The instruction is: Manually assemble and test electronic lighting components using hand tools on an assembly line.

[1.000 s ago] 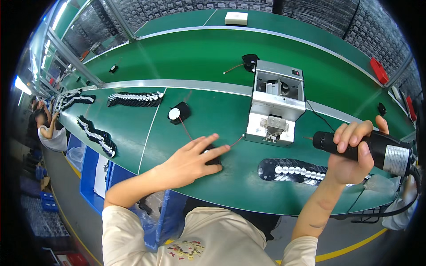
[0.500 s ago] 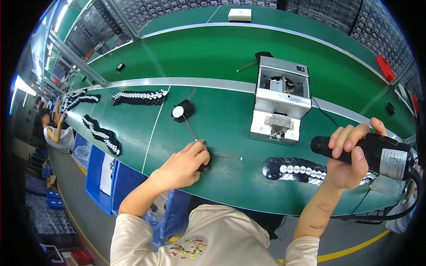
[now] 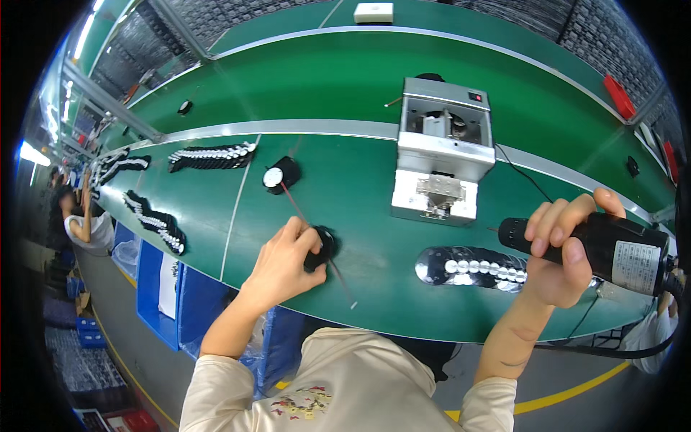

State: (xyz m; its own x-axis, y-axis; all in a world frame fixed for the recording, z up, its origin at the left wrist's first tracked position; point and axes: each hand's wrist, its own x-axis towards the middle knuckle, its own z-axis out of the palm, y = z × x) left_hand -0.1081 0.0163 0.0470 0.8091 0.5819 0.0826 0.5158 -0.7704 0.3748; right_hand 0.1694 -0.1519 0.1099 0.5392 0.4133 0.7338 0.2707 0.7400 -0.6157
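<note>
My left hand (image 3: 282, 261) is closed on a small black fan (image 3: 321, 248), at the middle of the green bench (image 3: 374, 288). The fan's thin wire runs down and to the right, with a white plug at its end. Just beyond lies another black fan (image 3: 286, 175) with a white round face; its red wire reaches toward my left fingers. In my right hand (image 3: 561, 248) is a black electric screwdriver (image 3: 601, 245), held above the bench. Its thin bit points left, touching nothing, and a black cable bends away from its rear.
A metal screw feeder (image 3: 443, 155) stands at the bench's back. Overlapping black parts with round silvery faces (image 3: 475, 266) lie in front of it. More rows of fans (image 3: 212, 156) sit at the left. Blue bins (image 3: 160, 288) are below the bench edge. Another person (image 3: 86, 229) works far left.
My left hand has turned the fan and drawn it slightly up: its wire, which pointed right, now slants toward me. The screwdriver stays in my right hand. The whole view has shifted a little.
</note>
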